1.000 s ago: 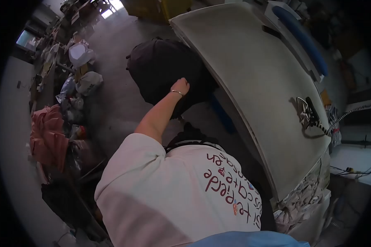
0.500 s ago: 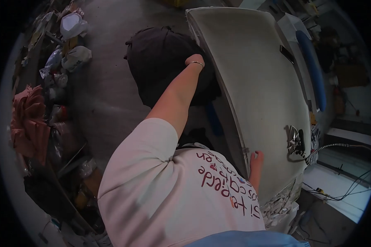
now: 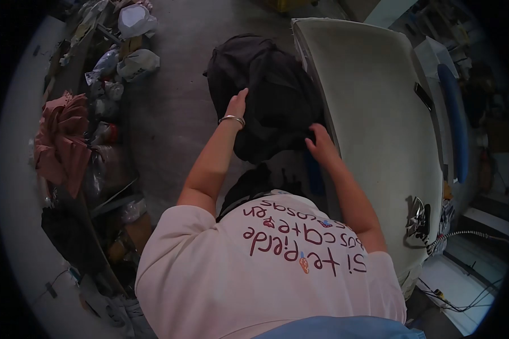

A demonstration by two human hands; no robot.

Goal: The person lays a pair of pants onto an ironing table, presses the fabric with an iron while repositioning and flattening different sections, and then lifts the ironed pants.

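Note:
A large heap of black cloth lies in front of me, against the left edge of the pale padded table. My left hand, with a bangle on its wrist, is closed at the near left side of the heap, pinching the black cloth. On the heap's right side, beside the table edge, is my right hand; its fingers are apart and close to the cloth, and whether they touch it is unclear.
An iron with a coiled cord stands on the table's right side, and a dark phone-like object lies farther up. Pink folded cloth and plastic bags line the left. A blue roll lies beyond the table.
My right hand has come in from the table's near edge to the cloth. My left hand has moved from the heap's right part to its left side, and the cloth's shape has changed.

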